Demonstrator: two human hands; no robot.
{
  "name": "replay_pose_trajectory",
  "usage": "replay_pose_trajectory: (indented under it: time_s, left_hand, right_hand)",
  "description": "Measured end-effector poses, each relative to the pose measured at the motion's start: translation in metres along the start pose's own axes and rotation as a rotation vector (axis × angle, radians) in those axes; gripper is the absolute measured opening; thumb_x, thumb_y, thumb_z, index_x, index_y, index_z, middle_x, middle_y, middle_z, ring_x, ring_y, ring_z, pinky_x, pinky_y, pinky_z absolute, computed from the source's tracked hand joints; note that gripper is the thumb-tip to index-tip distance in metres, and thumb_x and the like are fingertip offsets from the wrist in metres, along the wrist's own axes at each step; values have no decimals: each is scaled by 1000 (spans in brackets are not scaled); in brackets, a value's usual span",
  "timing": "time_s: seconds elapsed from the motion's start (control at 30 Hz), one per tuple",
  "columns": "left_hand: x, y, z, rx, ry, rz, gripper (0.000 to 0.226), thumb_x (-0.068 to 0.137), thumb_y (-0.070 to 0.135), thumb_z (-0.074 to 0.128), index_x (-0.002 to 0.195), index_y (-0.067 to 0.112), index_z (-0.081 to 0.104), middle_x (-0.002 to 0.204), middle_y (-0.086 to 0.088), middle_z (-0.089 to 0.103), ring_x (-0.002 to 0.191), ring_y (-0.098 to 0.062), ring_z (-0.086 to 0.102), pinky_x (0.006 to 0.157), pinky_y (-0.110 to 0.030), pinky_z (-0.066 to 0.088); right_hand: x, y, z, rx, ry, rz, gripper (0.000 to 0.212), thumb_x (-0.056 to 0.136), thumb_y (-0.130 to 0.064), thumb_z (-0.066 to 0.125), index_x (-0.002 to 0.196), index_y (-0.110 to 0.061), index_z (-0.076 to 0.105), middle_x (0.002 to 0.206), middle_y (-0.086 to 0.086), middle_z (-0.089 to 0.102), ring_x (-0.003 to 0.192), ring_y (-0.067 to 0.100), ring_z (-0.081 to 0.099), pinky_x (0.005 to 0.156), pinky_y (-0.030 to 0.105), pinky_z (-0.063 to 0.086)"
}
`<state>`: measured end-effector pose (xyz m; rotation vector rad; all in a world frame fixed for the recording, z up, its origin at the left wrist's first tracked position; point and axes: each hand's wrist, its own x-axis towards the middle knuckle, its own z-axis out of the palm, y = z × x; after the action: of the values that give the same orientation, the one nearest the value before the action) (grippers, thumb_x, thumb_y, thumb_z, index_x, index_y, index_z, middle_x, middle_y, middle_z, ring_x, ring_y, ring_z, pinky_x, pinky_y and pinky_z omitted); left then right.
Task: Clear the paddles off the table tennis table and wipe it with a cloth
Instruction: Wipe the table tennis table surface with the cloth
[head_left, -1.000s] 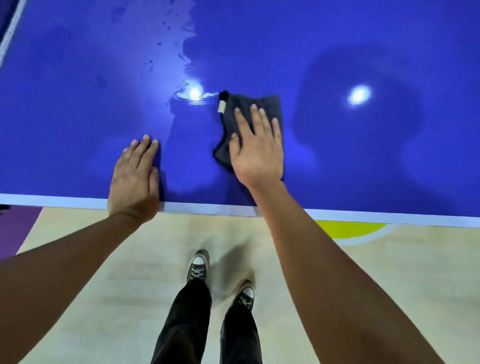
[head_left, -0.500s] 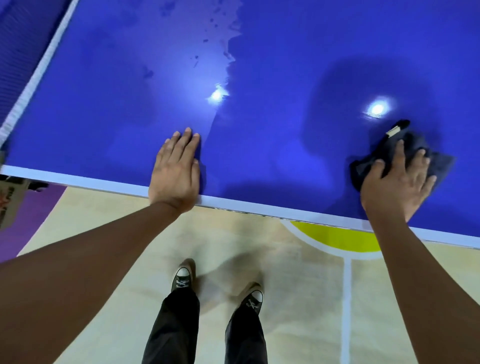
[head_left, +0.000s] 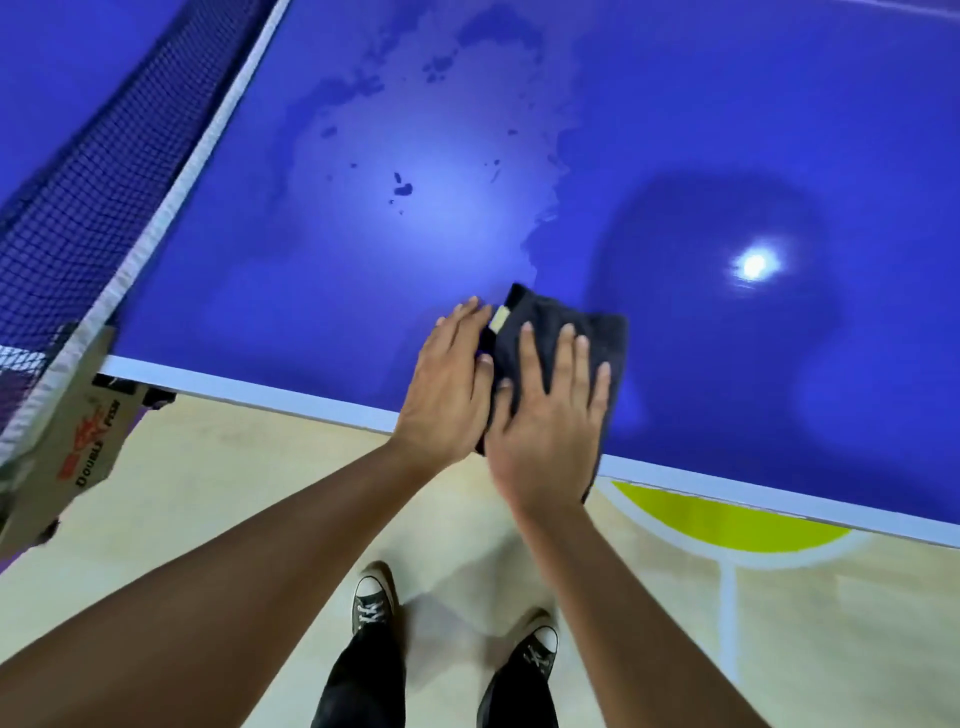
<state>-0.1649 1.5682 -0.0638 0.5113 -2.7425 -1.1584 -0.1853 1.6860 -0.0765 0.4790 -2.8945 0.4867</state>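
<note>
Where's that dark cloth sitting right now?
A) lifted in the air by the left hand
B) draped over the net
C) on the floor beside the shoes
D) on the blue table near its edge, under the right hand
D: the dark cloth lies on the table tennis table close to its white edge. The right hand is pressed flat on top of it and the left hand lies flat right beside it.

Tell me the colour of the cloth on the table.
The cloth is dark grey, nearly black, with a pale tag; head view.

Bright overhead glare, wide-angle edge distortion
</note>
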Motion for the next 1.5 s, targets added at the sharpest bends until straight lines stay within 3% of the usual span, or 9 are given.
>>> replay_pose_trajectory:
  time_s: [0.3,0.47,0.8,1.0,1.27,1.5]
  left_hand:
    - [25,-63,-79,347,-41,134,57,99,28,27,150,12,46,158,-10,40,147,-31,35,120,-48,30]
    - [47,-88,-101,382,-60,184,55,100,27,31,149,12,48,157,-12,41,147,-33,37,119,-49,32]
    - [183,-98,-118,463,-41,202,57,99,29,31,152,10,43,161,-11,36,150,-32,30,122,-46,27]
    - [270,-116,-140,521,-23,206,57,103,32,30,155,9,38,164,-8,33,153,-29,26,124,-47,23]
    - [275,-128,-132,486,-59,219,54,105,29,33,156,11,38,164,-2,33,153,-26,26,123,-48,25]
    - [278,-125,-127,468,-48,215,55,102,27,35,154,10,41,163,-1,35,152,-26,30,121,-49,27]
  right_hand:
    - [1,-32,7,-92,-84,45,58,100,-39,44,157,-28,38,164,10,32,154,25,23,125,50,17]
    - [38,-40,12,-113,-132,66,60,101,-43,35,159,-31,30,167,7,26,157,22,14,127,47,12]
    - [195,-27,47,-126,-147,111,60,104,-45,28,162,-33,20,170,3,14,158,17,4,128,43,-1]
    - [335,-12,75,-105,-163,119,59,105,-43,28,162,-31,19,170,5,13,157,19,5,127,44,-4]
    - [527,-4,116,-79,-167,126,60,103,-43,31,161,-31,23,169,8,17,157,22,10,127,46,-1]
    - [616,-8,131,-87,-210,88,60,103,-42,28,162,-30,21,170,8,14,157,22,7,127,46,-2]
